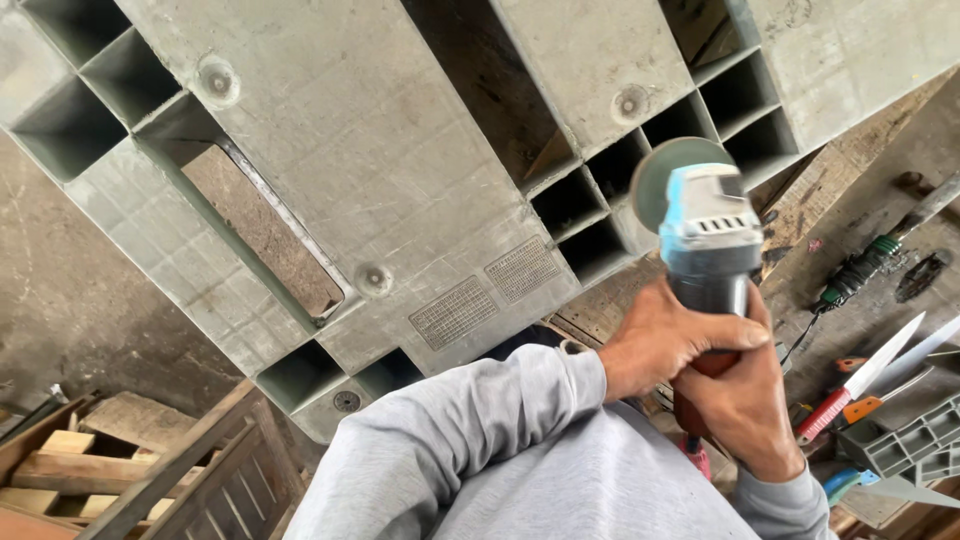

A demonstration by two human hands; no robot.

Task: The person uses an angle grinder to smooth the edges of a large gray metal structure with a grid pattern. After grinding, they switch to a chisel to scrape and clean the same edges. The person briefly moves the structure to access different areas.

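I hold an angle grinder (708, 232) with both hands. Its head is light blue and grey, its body dark, its rear grip red. My left hand (668, 342) wraps the dark body from the left, thumb across the front. Below it, my right hand (742, 402) grips the red rear part. The grinder's round disc (658, 178) points up and left, close to the edge of a large grey plastic pallet (370, 160) with open square cells. Grey sleeves cover both my arms.
To the right, a workbench (850, 210) carries a red-handled knife (860, 378), an orange-handled tool (868, 405), a green-and-black cable fitting (858, 268) and a grey plastic piece (905, 442). Wooden planks and a wooden frame (130, 460) lie at lower left on the concrete floor (70, 290).
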